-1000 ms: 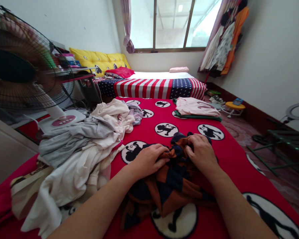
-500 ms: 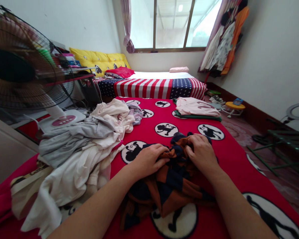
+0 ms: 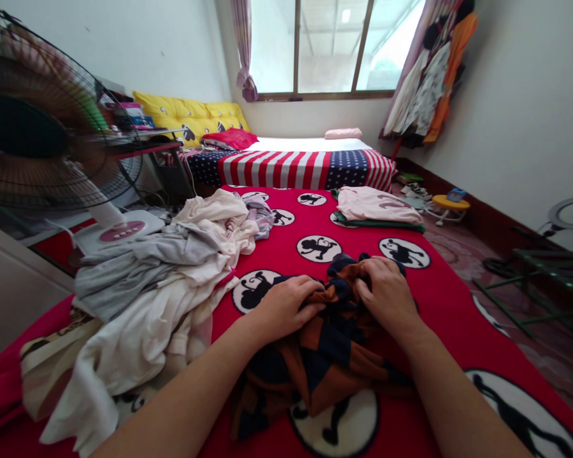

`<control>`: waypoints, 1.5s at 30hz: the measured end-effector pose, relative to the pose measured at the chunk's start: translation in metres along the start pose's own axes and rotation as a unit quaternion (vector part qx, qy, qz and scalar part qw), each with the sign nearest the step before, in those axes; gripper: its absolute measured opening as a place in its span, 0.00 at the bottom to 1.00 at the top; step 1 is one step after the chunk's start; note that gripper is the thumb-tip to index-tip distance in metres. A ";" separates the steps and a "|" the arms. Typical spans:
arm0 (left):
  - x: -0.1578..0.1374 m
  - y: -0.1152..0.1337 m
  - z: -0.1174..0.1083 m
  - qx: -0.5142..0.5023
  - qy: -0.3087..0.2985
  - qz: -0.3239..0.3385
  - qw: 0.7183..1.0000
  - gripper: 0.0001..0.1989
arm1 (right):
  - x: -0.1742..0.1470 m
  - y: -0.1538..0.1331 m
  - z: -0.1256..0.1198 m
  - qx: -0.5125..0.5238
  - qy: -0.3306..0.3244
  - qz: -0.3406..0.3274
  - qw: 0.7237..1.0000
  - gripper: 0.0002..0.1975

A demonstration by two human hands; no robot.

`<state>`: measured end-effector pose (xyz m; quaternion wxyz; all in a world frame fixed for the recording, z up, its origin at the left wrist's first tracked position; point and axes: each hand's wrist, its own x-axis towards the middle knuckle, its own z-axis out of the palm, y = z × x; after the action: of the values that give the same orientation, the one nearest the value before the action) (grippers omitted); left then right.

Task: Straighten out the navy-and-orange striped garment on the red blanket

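Note:
A crumpled garment (image 3: 332,346) in navy and rust-brown blocks lies bunched on the red bedspread (image 3: 286,245) in front of me. My left hand (image 3: 291,305) grips its upper edge from the left, thumb and fingers closed on the cloth. On the other side my right hand (image 3: 386,292) is closed on the bunched cloth too, with its fingertips partly hidden in the folds. The lower part of the garment spreads loosely toward me. Whether it is a shirt or another kind of clothing I cannot tell.
To the left lies a heap of white and grey clothes (image 3: 172,273), beside a standing fan (image 3: 42,146). Folded pink and green clothes (image 3: 377,207) rest at the far right of the bedspread. A green metal rack (image 3: 549,280) and a yellow stool (image 3: 451,202) stand on the floor.

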<state>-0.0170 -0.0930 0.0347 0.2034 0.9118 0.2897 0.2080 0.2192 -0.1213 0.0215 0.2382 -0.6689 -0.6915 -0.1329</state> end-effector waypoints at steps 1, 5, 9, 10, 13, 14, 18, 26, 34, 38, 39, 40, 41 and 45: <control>0.000 0.000 0.000 0.000 0.000 0.000 1.000 0.12 | 0.000 0.000 0.000 -0.001 -0.002 0.002 1.000 0.01; 0.000 0.000 0.000 0.001 -0.003 0.001 1.000 0.12 | 0.000 -0.001 -0.001 -0.004 -0.012 0.008 1.000 0.01; 0.000 0.000 0.000 0.001 -0.002 0.003 1.000 0.12 | 0.000 -0.001 -0.001 -0.004 -0.012 0.008 1.000 0.01; 0.000 0.000 0.000 0.001 -0.001 0.002 1.000 0.12 | 0.000 -0.001 -0.001 -0.004 -0.011 0.007 1.000 0.01; 0.000 0.000 0.000 0.000 0.001 0.001 1.000 0.12 | 0.000 -0.001 0.000 -0.004 -0.005 0.001 1.000 0.01; 0.000 0.000 0.000 0.000 0.001 0.001 1.000 0.12 | 0.000 0.000 0.000 -0.004 -0.004 -0.001 1.000 0.01; 0.000 -0.001 0.000 0.000 0.001 0.001 1.000 0.12 | 0.000 0.000 0.001 -0.004 -0.002 -0.003 1.000 0.02; 0.000 0.000 0.000 -0.003 0.002 0.002 1.000 0.12 | 0.000 -0.001 0.000 -0.003 -0.004 0.002 1.000 0.01; -0.001 0.001 0.000 0.001 -0.001 0.005 1.000 0.12 | 0.000 -0.001 0.001 -0.006 -0.009 0.003 1.000 0.01; 0.000 0.001 0.000 -0.001 0.000 0.009 1.000 0.11 | 0.000 0.000 0.001 -0.006 0.000 0.000 1.000 0.01; 0.000 0.001 0.000 -0.002 0.000 0.009 1.000 0.11 | 0.000 0.000 0.002 -0.006 0.001 -0.001 1.000 0.01; 0.000 0.001 0.000 -0.002 0.000 0.008 1.000 0.11 | -0.001 0.000 0.001 -0.005 0.001 -0.001 1.000 0.01; 0.000 0.001 0.000 -0.002 0.000 0.008 1.000 0.11 | -0.001 -0.001 0.001 -0.005 0.001 -0.001 1.000 0.01; -0.001 0.001 0.000 0.001 0.001 0.008 1.000 0.11 | -0.001 -0.002 0.001 -0.008 -0.001 0.008 1.000 0.01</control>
<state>-0.0172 -0.0941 0.0350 0.2009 0.9140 0.2831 0.2100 0.2168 -0.1221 0.0206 0.2327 -0.6763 -0.6856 -0.1359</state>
